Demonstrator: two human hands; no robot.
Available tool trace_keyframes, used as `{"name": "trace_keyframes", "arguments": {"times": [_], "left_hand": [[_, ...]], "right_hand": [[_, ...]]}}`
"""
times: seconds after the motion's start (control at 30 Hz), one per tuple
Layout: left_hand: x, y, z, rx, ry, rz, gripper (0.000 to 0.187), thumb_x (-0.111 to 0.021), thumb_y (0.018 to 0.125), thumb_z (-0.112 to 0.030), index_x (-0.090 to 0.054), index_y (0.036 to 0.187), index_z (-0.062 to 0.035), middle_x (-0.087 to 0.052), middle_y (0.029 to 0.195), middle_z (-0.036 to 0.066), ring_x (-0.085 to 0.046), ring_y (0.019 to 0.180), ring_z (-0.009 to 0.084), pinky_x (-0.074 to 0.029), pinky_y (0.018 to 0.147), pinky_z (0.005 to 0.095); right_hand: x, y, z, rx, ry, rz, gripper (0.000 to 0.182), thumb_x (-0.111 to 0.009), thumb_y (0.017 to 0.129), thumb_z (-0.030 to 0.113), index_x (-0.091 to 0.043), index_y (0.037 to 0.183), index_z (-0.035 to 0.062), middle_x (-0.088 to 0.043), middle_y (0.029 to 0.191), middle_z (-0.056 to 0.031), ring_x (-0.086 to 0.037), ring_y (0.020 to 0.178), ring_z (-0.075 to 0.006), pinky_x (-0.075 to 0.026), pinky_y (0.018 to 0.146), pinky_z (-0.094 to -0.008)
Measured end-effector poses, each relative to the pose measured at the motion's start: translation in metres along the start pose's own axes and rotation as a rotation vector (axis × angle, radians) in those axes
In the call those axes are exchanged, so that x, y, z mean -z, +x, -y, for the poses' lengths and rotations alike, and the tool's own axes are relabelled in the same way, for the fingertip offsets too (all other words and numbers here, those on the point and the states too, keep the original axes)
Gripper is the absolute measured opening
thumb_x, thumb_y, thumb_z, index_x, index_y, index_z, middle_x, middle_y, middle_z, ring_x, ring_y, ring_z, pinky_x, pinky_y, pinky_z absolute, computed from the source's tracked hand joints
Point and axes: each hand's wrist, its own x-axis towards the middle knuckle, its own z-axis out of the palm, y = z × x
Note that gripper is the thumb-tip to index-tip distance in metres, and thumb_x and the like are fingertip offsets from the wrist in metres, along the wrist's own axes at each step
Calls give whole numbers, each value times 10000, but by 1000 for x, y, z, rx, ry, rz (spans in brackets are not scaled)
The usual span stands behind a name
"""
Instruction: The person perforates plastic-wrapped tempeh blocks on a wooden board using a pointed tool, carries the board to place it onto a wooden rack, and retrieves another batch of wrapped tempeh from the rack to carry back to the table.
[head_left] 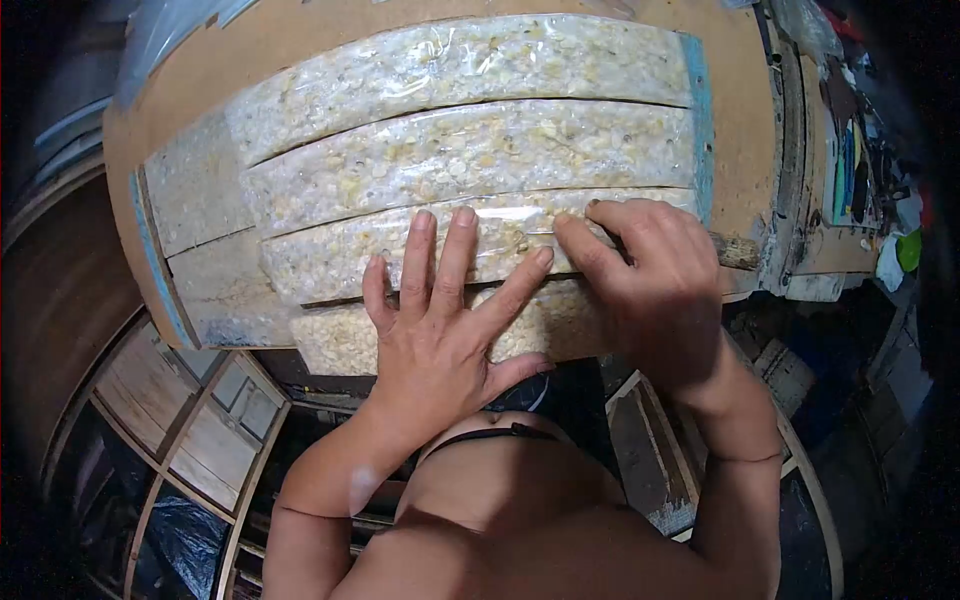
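Several long slabs of pale, lumpy material, looking like tempeh in clear plastic film, lie side by side on a wooden board. My left hand (440,300) rests with fingers spread over the front slab (335,340), its fingertips pressing on the wrapped slab (340,268) just behind. My right hand (650,265) is closed over the right end of these two slabs, thumb and forefinger bent down at the film. From under its outer side sticks a round wooden handle (736,251); the rest of that tool is hidden by the hand. Two more wrapped slabs (470,155) lie farther back.
The wooden board (740,150) has blue strips (700,130) near its ends. Beyond its right edge stand a wooden rail (795,170) and cluttered small items (850,170). Wooden frames (190,430) are below left. A plastic sheet (175,45) lies at the far left.
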Motion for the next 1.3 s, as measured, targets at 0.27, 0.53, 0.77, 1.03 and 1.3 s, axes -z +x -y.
{"name": "trace_keyframes", "arguments": {"times": [0.27,0.53,0.77,1.03,1.3], "left_hand": [[2,-1,2,-24,-8,8,759,-435,799,-803,-496,1413,-361,-231,1567,195,-122,1462,390,-15,1112,558],[5,-5,11,-45,-31,33,975,-561,735,-775,-386,1483,-175,-253,1557,194,-150,1466,378,-37,1123,547],[7,-5,9,-31,-30,61,957,-546,747,-775,-399,1476,-173,-258,1554,199,-144,1468,387,-19,1129,550],[5,-6,9,-47,-24,45,922,-515,768,-780,-420,1466,-184,-263,1550,205,-156,1463,403,-17,1126,560],[6,-5,9,-46,-37,56,911,-512,777,-773,-415,1469,-189,-263,1550,209,-155,1463,407,-23,1124,559]], "right_hand": [[-2,2,2,-42,13,-30,253,-613,758,171,-666,990,86,-627,929,-61,-633,862,-240,-491,757,-365],[1,3,1,54,-74,5,238,-591,771,180,-673,968,74,-635,952,-50,-619,912,-206,-453,858,-372],[4,3,3,54,-134,32,233,-571,789,209,-678,961,96,-634,961,-39,-598,954,-191,-411,922,-368],[5,6,9,88,-173,47,230,-557,816,231,-627,967,73,-607,933,-37,-592,935,-189,-413,912,-366],[4,6,6,67,-143,46,235,-566,795,223,-638,969,83,-612,936,-35,-594,933,-188,-409,904,-366]]}}
